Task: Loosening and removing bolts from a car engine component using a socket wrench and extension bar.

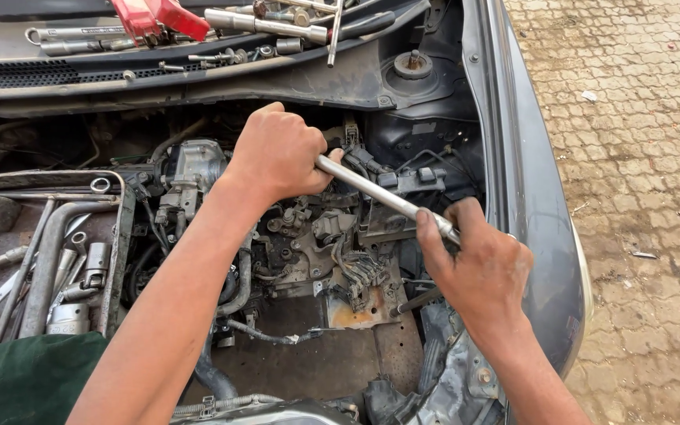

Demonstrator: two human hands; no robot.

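Nearest us, a green cloth (33, 378) lies at the lower left, against a metal tray (120, 236) of wrenches and sockets. Our right hand (482, 271) grips the near end of a long steel bar (379, 194), fingers curled over it, close to the grey fender (537, 197). The bar runs up and left, slanting across the open engine bay above the gearbox (316, 244) and its wiring. Our left hand (277, 153) is clenched around the bar's far end, knuckles up, just beside a grey metal housing (190, 169). We cannot tell what the bar's far tip sits on; the fist hides it. Farther back, the cowl (198, 75) carries loose tools: an extension bar (269, 25), small sockets, and a red tool (159, 17). Paving stones (639, 157) lie right of the car.
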